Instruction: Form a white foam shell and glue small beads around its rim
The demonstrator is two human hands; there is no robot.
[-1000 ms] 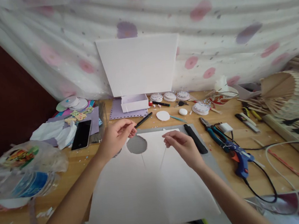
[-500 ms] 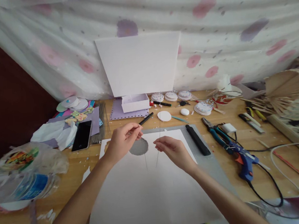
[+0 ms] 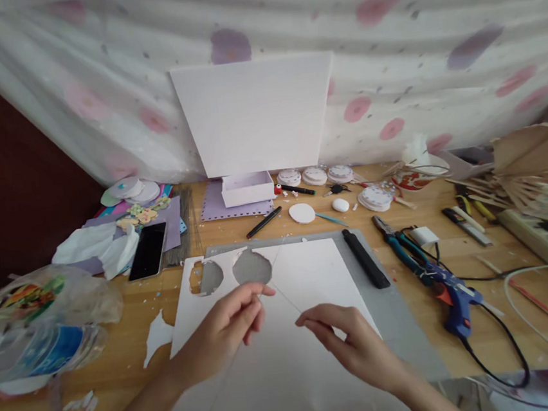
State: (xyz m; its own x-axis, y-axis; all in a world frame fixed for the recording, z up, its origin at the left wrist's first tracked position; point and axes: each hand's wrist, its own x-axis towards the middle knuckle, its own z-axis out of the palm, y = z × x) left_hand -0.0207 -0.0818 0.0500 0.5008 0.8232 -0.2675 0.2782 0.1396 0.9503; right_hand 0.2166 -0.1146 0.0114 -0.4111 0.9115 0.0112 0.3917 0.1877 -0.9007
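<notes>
Thin wire (image 3: 287, 299) runs toward 11 o'clock from the pinched fingertips of the right hand (image 3: 353, 346); the left hand (image 3: 221, 336) is near but apart, its grip unclear. Both have lowered over the white sheet (image 3: 282, 392), baring its two cut-out holes (image 3: 252, 269) beyond, at 10 and 11.

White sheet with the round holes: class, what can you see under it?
Under the sheet, a grey mat shows through the holes, and the wooden table shows at the far-left cut-out. Whatever else the sheet's solid part covers cannot be seen.
</notes>
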